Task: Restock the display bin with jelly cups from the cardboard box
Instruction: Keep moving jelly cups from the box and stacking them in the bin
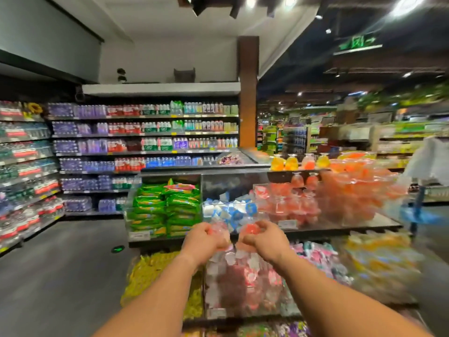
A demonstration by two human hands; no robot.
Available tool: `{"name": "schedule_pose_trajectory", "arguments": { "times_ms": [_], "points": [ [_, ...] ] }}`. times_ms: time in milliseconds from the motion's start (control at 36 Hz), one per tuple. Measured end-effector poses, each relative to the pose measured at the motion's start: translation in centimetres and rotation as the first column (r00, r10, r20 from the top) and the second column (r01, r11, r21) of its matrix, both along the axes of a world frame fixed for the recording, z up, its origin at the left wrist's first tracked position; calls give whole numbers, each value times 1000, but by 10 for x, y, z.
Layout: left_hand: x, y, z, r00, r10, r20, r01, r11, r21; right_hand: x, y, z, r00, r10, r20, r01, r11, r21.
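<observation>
Both my hands are held out side by side above a clear display bin [213, 310] filled with pink and white jelly cups [245, 280]. My left hand [204, 239] is closed around a few pale pink jelly cups. My right hand [263, 239] is closed around red and pink jelly cups. The picture is blurred by motion. No cardboard box is in view.
Clear bins hold yellow sweets [155, 276] on the left and pastel and yellow packs [379, 266] on the right. On the tier above sit green packets [167, 207], blue-white cups [233, 210] and orange-red jelly cups [340, 198]. Drink shelves [145, 142] line the far wall; grey floor [60, 276] lies to the left.
</observation>
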State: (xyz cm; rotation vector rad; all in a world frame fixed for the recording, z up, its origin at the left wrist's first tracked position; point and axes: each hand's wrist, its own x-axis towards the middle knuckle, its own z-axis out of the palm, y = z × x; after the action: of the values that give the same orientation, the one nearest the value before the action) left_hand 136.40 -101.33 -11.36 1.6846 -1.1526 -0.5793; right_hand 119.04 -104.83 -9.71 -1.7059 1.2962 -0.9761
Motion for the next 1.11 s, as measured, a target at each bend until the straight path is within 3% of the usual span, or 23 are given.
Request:
{"name": "schedule_pose_trajectory", "arguments": {
  "times_ms": [222,417,722,944,1111],
  "points": [
    [-97,-73,15,996,-62,57,59,997,47,-107,-63,13,996,-84,-44,81,995,-57],
    [-148,-131,27,999,-44,23,43,999,26,-155,-126,11,995,-79,-61,77,996,-36],
    [-161,-253,33,993,-76,91,74,997,20,-162,-243,6,989,-143,-34,142,989,-26],
    [-158,-322,42,975,-51,217,30,995,99,-152,-321,13,986,-156,-55,153,987,-45],
    [-163,-360,44,962,-72,263,17,979,205,-144,-366,22,994,-42,-102,40,999,-23]
  ]
}}
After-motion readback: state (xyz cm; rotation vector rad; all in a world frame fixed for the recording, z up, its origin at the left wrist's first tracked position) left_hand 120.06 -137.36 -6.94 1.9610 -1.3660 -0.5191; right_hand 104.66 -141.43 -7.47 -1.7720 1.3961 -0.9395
